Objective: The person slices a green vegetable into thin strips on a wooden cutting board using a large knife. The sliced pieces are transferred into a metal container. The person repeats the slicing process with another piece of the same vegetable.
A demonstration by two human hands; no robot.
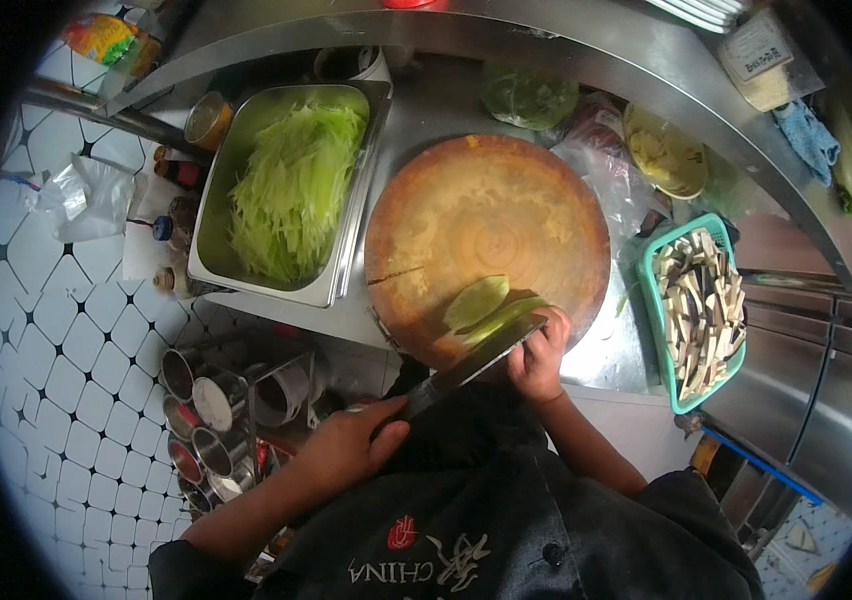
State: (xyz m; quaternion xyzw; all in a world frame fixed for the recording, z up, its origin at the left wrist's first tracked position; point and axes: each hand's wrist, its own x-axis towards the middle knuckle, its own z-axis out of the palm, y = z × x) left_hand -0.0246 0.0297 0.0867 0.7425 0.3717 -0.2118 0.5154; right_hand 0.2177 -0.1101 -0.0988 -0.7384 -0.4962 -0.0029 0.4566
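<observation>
My left hand (pixel 361 440) is closed round the handle of a kitchen knife (pixel 474 363). Its broad blade slants up and right over the near edge of a round wooden chopping board (pixel 486 215). At the blade's far end, my right hand (pixel 542 358) has its fingers curled against the tip. Beside the blade lies a long pale-green vegetable piece (pixel 508 318), partly covered by it. Another, flatter green piece (pixel 476 302) rests just left of that one on the board. Whether my right fingers also touch the vegetable is hidden.
Left of the board stands a steel pan (pixel 208 225) of shredded green vegetable. A turquoise basket (pixel 654 330) of dark-edged pale strips sits at right. Behind are a bagged green vegetable (pixel 531 95) and a yellow bowl (pixel 694 178), under a curved steel shelf (pixel 546 35).
</observation>
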